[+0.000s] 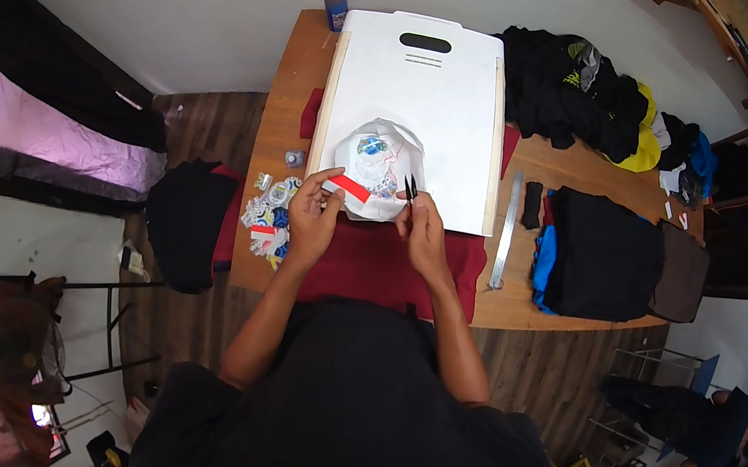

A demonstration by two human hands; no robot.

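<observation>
Over the near half of the white board (456,119), the left hand (315,212) pinches a red-and-white strip (351,188) by its edge, thumb and fingertips closed on it, which leaves most of its face uncovered. The right hand (422,230) curls its fingers snugly around a slim black pointed tool (411,188), point away from the body; from where I stand I can't tell whether its tips are parted.

Just beyond the fingers, a white bag (347,143) sits on the board with its mouth spread wide, presumably so the colourful pieces (373,146) inside stay visible and within reach. The board lies over a maroon cloth (369,262), probably as a firm, level surface.

Left of it, small patches (280,194) lie in a loose pile, likely for easy picking. Farther right, a metal ruler (506,230) lies beside folded black cloth (603,255), apparently kept clear of the hands.
</observation>
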